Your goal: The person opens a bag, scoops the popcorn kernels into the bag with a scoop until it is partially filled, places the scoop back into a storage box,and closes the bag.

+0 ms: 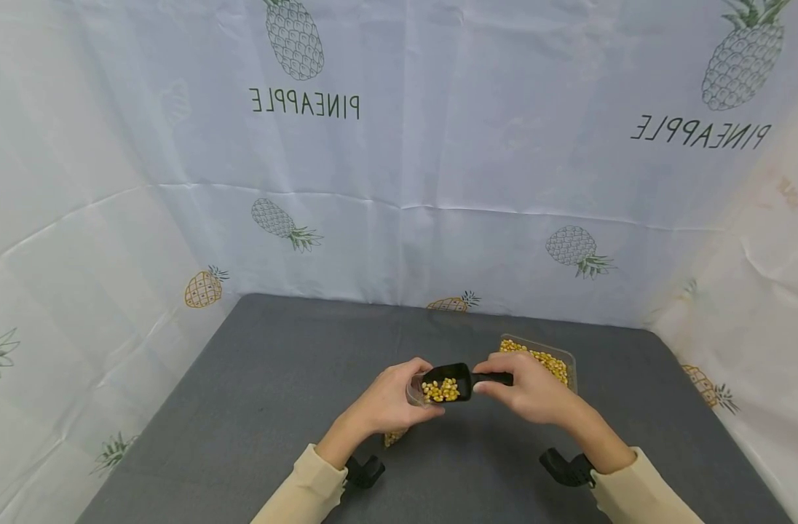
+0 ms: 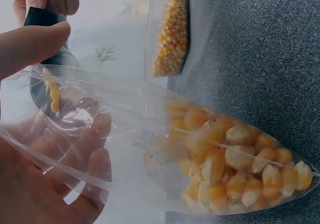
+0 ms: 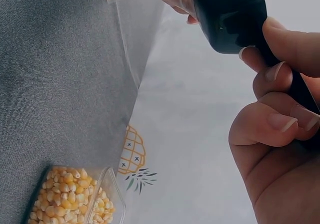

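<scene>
Holding smooth scoop (image 3: 230,19), crinkled clear bag (image 2: 132,116)

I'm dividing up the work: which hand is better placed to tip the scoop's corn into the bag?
Probably the right hand: it grips the scoop by its handle, with corn in it at the mouth of the bag. The left hand is holding the bag.

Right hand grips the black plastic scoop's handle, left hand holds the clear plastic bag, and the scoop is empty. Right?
Not quite: the black plastic scoop isn't empty. The head view shows yellow corn kernels in it. The rest stands: the right hand grips its handle and the left hand holds the clear plastic bag.
</scene>
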Available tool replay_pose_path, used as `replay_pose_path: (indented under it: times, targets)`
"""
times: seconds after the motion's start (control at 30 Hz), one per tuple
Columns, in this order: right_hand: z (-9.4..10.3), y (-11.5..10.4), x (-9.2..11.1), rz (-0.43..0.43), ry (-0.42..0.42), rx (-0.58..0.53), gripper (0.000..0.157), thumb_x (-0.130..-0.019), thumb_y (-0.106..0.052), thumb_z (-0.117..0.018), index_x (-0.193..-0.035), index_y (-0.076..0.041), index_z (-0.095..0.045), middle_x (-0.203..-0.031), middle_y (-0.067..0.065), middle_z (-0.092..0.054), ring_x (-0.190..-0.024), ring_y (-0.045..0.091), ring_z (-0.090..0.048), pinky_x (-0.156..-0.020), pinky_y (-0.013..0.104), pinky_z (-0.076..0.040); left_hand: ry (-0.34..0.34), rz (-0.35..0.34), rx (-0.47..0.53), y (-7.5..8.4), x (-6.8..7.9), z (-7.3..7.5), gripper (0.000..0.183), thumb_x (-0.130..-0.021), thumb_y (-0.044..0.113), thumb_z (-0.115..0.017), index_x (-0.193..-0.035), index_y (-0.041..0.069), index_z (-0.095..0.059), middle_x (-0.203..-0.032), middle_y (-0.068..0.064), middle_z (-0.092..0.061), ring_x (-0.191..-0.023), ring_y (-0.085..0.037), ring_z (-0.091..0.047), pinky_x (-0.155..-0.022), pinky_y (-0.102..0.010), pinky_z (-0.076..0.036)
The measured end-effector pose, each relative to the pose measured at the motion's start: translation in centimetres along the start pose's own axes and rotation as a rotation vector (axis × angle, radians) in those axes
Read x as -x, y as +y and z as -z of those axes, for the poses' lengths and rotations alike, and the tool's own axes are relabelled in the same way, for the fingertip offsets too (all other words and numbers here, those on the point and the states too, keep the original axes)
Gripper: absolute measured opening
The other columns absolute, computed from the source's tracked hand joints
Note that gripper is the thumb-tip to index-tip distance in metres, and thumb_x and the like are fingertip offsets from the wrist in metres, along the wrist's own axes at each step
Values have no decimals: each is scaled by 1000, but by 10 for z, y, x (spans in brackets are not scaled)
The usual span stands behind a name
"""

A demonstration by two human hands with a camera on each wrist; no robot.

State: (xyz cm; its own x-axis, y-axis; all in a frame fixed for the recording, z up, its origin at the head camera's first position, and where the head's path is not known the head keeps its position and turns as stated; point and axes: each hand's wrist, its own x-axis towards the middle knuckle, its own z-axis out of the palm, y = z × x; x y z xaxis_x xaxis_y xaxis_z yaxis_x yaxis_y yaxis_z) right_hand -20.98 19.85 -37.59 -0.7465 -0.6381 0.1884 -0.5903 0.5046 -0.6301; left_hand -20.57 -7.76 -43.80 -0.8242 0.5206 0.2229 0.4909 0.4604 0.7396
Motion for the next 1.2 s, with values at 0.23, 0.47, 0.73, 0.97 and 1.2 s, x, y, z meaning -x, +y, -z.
replay_pose_path:
  times: [0.23, 0.47, 0.73, 0.97, 1.2]
  targets:
    - [1, -3, -1, 26, 5, 22, 26, -96, -23, -72, -115, -6, -75, -91, -10, -63, -70, 6, -50, -60, 28, -46, -4, 2, 15, -1, 0, 0, 48, -87, 37, -82, -125, 18, -60, -102, 9, -64, -83, -1, -61, -73, -25, -53]
    - [2, -5, -3, 37, -4, 36, 24, -97, -22, -72, -116, -7, -75, -92, -10, -64, -70, 5, -51, -61, 28, -46, -16, 10, 45, -1, 0, 0, 49, -87, 37, -82, -126, 17, -60, -104, 7, -65, -80, 0, -63, -74, -26, -54]
    - [1, -7, -4, 84, 2, 43, 22, -96, -19, -72, -113, -6, -75, -91, -9, -63, -69, 5, -51, -60, 27, -46, -13, 10, 28, -2, -1, 0, 49, -86, 37, -82, -125, 17, -60, -102, 8, -63, -76, -1, -61, -71, -25, -52]
    - [0, -8, -6, 95, 0, 65, 21, -95, -19, -73, -113, -8, -76, -90, -10, -62, -67, 3, -49, -59, 27, -46, 1, -9, 16, -2, -1, 0, 47, -86, 37, -82, -124, 18, -61, -102, 9, -63, -80, -4, -57, -70, -25, -50]
    - [0, -7, -6, 98, 2, 75, 21, -94, -17, -74, -113, -9, -76, -90, -11, -61, -66, 3, -48, -59, 26, -45, -4, -10, 30, -2, 0, 0, 47, -87, 36, -82, -125, 18, -61, -102, 8, -63, -80, -4, -60, -71, -25, -52]
